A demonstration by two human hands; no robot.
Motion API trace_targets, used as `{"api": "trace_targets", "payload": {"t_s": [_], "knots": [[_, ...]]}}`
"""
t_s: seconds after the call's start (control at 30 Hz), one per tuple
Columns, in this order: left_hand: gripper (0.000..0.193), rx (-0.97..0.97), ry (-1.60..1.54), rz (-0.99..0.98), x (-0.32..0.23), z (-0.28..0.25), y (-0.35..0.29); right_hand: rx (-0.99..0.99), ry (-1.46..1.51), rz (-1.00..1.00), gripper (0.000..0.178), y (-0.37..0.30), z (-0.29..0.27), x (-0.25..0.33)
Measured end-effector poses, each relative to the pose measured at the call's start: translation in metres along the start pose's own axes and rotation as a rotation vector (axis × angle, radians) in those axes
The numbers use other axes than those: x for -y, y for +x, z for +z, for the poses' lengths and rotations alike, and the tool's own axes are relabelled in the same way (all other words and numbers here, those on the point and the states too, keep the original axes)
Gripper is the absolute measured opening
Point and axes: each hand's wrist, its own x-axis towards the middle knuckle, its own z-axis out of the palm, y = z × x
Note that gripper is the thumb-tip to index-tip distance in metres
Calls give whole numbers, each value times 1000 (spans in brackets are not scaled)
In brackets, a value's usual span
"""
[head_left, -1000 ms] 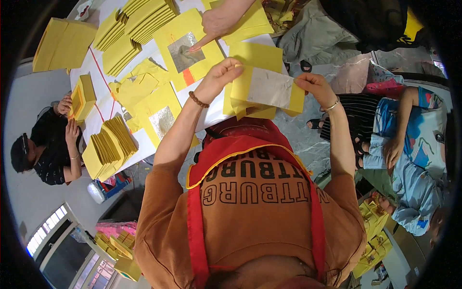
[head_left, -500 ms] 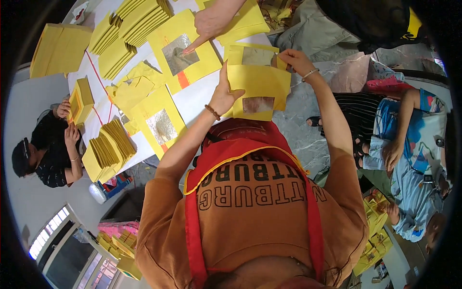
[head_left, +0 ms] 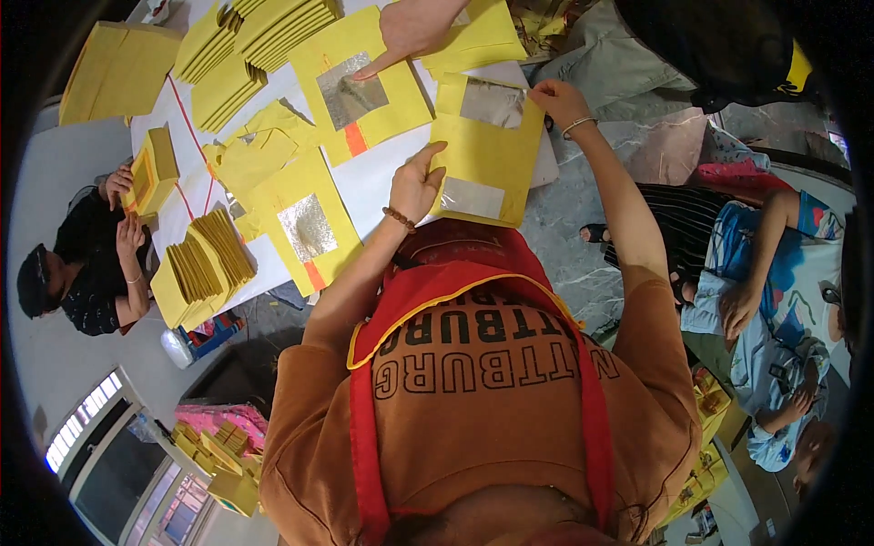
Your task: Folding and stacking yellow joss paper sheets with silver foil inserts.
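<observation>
A yellow paper sheet with two silver foil patches lies open in front of me at the table's near edge. My right hand pinches its far right corner. At the sheet's left edge my left hand grips the paper, its fingertips partly hidden. Just left of it is another yellow sheet with a foil patch and an orange strip. A co-worker's hand presses a finger on that patch. A third foil-patched sheet rests nearer, left of my left forearm.
Folded yellow paper stacks cover the far left of the white table. Crumpled yellow paper lies between sheets. A person at the left holds a yellow paper box. Another person sits at the right.
The sheet's near half, which was raised and folded over, now lies flatter and the sheet is spread out. My left hand has shifted slightly down along its edge. The co-worker's finger stays on the foil.
</observation>
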Motion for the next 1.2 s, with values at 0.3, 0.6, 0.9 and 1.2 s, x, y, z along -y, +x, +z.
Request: {"api": "trace_targets", "payload": {"t_s": [0.3,0.6,0.9,1.2], "knots": [[43,83,271,10,5,2,1,-123,-37,-6,27,-3,9,-1],[42,107,292,-8,-1,-3,-1,-144,161,-45,27,-1,15,-8],[38,89,409,85,0,0,-4,-448,-381,-259,27,-16,20,12],[39,101,420,83,-3,1,-3,-136,-830,-781,48,-34,58,36]]}}
